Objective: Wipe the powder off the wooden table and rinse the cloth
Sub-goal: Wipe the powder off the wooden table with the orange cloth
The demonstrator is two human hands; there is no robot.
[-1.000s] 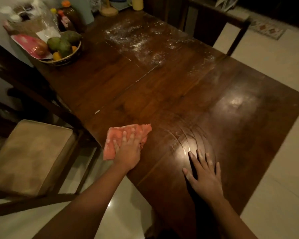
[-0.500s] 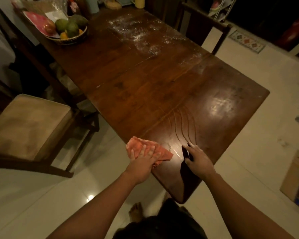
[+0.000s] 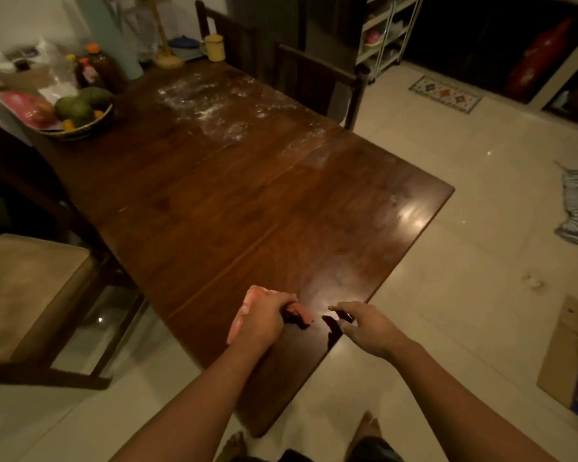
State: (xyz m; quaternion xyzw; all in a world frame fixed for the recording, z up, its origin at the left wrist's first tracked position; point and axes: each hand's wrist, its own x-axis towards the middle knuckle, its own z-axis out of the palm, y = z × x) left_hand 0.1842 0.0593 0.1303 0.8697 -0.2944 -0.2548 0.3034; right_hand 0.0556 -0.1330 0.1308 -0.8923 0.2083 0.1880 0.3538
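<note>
A long dark wooden desk [image 3: 234, 208] runs away from the viewer over a pale tiled floor [image 3: 447, 261]. White powder [image 3: 211, 108] is scattered across its far half. At the far left corner sits a basket of fruit [image 3: 80, 115]. Over the near corner, the left hand [image 3: 261, 323] makes a closed grip around a bunched pink cloth [image 3: 244, 311], which sticks out on both sides of the fist. The right hand [image 3: 364, 325] hovers just beside it, fingers loosely spread, holding nothing. No readable writing is visible.
</note>
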